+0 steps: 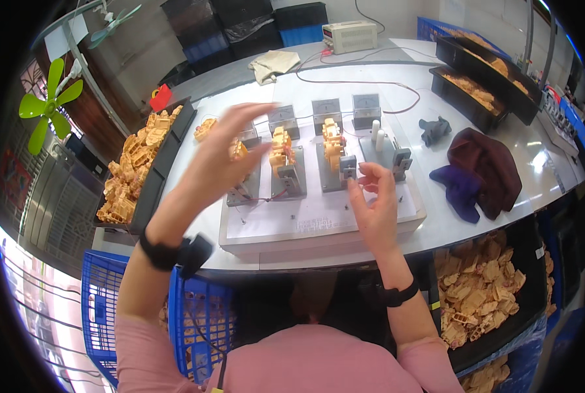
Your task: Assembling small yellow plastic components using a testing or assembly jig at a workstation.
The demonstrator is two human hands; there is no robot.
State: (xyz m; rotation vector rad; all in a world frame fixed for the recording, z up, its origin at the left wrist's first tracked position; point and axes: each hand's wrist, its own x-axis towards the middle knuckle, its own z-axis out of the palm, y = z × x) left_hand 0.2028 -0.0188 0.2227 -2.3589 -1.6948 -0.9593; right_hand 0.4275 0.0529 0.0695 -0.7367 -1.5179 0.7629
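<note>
My left hand, a little blurred, reaches over the leftmost fixtures with thumb and fingers apart; nothing shows in it. Part of the left fixture is hidden behind it. My right hand has its fingers curled, thumb and forefinger at the grey clamp block on the front of the third fixture. Yellow-orange plastic parts sit upright in the second fixture and the third one, a yellow plastic part. On the right, a fixture carries white pegs and no yellow part. All stand on a white base board.
Small panel meters stand behind the fixtures. A black tray of yellow parts lies left. Dark cloths and a grey rag lie right. A power supply with red wires stands behind. Blue crates and a parts bin are below.
</note>
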